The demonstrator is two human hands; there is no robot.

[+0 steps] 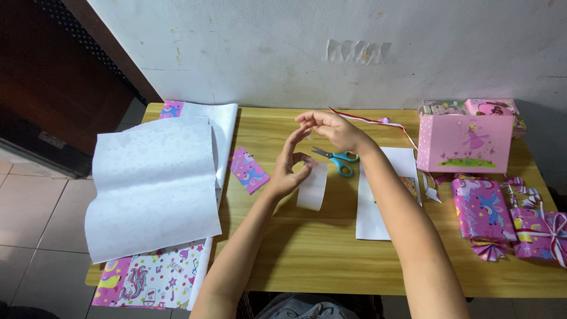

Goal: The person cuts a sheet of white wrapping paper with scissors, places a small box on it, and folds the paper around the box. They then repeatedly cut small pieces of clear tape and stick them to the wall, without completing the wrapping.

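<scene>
Both my hands are raised above the middle of a wooden table point(319, 248). My left hand point(287, 167) pinches the top of a small white paper strip point(312, 188), which hangs down toward the table. My right hand point(332, 128) hovers just above and behind it. Its fingertips are pinched together, and I see nothing clearly between them. Blue-handled scissors point(338, 158) lie on the table right behind the hands. A white sheet point(375, 215) lies under my right forearm.
Large white-backed wrapping paper sheets point(153, 183) with a pink unicorn print cover the table's left end and overhang it. A small pink wrapped piece point(248, 170) lies beside them. At the right stand a pink box point(463, 143), wrapped gifts point(481, 208) point(540, 235) and a red-white ribbon point(367, 120).
</scene>
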